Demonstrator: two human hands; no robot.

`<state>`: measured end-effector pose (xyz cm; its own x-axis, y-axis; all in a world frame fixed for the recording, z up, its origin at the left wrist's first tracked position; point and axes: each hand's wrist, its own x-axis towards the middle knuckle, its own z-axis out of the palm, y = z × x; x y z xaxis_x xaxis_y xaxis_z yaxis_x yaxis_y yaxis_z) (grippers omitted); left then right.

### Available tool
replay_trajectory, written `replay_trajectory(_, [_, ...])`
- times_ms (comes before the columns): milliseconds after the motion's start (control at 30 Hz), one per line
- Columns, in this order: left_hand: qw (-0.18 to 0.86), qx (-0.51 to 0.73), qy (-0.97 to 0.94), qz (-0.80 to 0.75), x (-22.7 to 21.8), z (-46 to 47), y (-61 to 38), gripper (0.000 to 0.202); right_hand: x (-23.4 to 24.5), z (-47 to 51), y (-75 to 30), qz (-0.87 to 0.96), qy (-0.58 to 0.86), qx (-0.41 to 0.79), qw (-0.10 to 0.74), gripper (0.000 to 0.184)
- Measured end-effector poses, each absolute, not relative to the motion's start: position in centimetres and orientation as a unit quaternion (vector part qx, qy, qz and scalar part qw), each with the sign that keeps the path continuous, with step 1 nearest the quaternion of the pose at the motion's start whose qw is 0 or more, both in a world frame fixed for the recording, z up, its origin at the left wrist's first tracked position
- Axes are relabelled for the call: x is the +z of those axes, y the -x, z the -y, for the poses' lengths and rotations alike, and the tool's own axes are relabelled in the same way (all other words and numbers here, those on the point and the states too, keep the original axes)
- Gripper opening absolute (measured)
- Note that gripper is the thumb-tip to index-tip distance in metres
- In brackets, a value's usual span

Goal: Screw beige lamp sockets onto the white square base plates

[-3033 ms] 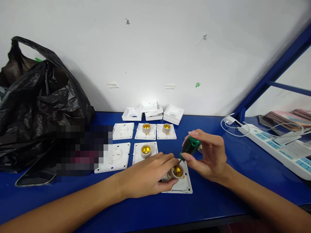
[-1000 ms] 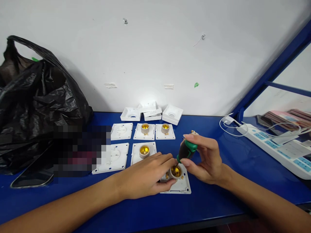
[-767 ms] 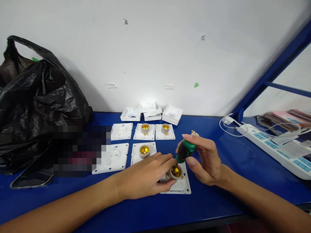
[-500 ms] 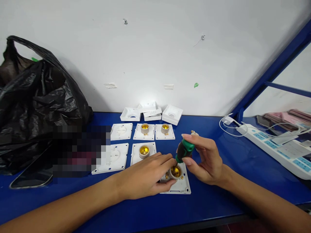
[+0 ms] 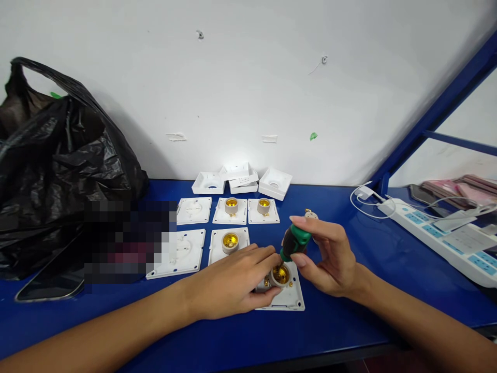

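A white square base plate (image 5: pixel 295 299) lies on the blue table in front of me, bearing a lamp socket (image 5: pixel 282 276) with a brass-coloured threaded inside. My left hand (image 5: pixel 235 285) is closed around the socket's left side, its fingers gripping it against the plate. Between the thumb and fingertips of my right hand (image 5: pixel 330 254) is a screwdriver (image 5: pixel 297 239) with a short green and black handle. It leans, with its shaft pointing down into the socket; the tip is hidden inside. Behind my right hand, another small socket part (image 5: pixel 310 213) shows partly.
Behind my hands lie plates with sockets (image 5: pixel 231 242) and bare plates (image 5: pixel 194 210). White box covers (image 5: pixel 275 183) are piled near the wall. A black plastic bag (image 5: pixel 70 150) and a phone (image 5: pixel 50 280) are at left, a power strip (image 5: pixel 438 238) with cables at right.
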<state>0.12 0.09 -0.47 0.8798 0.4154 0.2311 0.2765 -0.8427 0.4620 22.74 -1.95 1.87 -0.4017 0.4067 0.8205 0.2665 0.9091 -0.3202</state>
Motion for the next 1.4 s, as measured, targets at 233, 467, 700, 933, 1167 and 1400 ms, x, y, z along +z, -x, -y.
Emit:
replay_trajectory(233, [0.203,0.158,-0.948,-0.185,-0.5,0.0,-0.1,0.013,2.1,2.1,-22.7,0.837,0.208,0.054,0.503,0.058])
replay_trajectory(467, [0.197,0.153,-0.951,-0.185,-0.4,0.0,-0.1,0.014,2.4,2.2,-22.5,0.841,0.205,0.049,0.499,0.056])
replay_trajectory(700, [0.194,0.151,-0.951,-0.188,-0.4,0.0,-0.1,0.016,2.5,2.2,-22.4,0.842,0.207,0.055,0.495,0.06])
replay_trajectory(933, [0.219,0.153,-0.945,-0.189,-0.3,0.0,-0.1,0.016,2.6,2.3,-22.5,0.845,0.205,0.067,0.489,0.065])
replay_trajectory(1167, [0.23,0.147,-0.943,-0.189,-0.2,-0.1,-0.2,0.013,3.0,2.3,-22.4,0.85,0.198,0.058,0.484,0.06])
replay_trajectory(1400, [0.23,0.166,-0.94,-0.187,-0.4,0.0,-0.2,0.013,2.9,2.3,-22.4,0.854,0.194,0.064,0.479,0.06])
